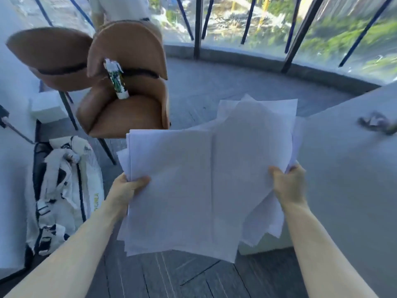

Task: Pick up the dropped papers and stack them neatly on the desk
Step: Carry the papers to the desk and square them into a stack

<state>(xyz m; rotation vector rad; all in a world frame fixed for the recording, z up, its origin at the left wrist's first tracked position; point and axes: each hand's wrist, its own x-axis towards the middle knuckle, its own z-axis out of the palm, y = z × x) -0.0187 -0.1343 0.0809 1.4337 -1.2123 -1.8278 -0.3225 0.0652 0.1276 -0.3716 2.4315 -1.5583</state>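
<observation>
**A:** Head view: both hands are holding the papers [206, 179] up in the air, over the dark plank floor [171, 280] and just left of the desk [348, 168].

**B:** How is the left hand [126, 188] gripping?

**A:** Its thumb is pressing on top of the lower left corner of the sheets, and the other fingers are hiding underneath, so it is clamping the bundle. The right hand [287, 183] is pinching the right edge, fingers [277, 171] curling over the top sheet.

**B:** Is the bundle looking tidy?

**A:** No. The sheets are fanning out unevenly, corners are sticking out at the top and bottom, and the right part is overlapping the desk's edge in the picture. I cannot tell whether any sheet is touching the desk.

**B:** Anything else showing?

**A:** 2 brown chairs [126, 82] are standing at the back left, and a white tube with green print [117, 82] is leaning on the seat of the nearer 1. A white bag with dark straps [62, 190] is sitting at the left. A small dark object [378, 123] is lying on the desk, too blurred to name. Someone in a light top [120, 7] is standing behind the chairs by the glass wall.
</observation>
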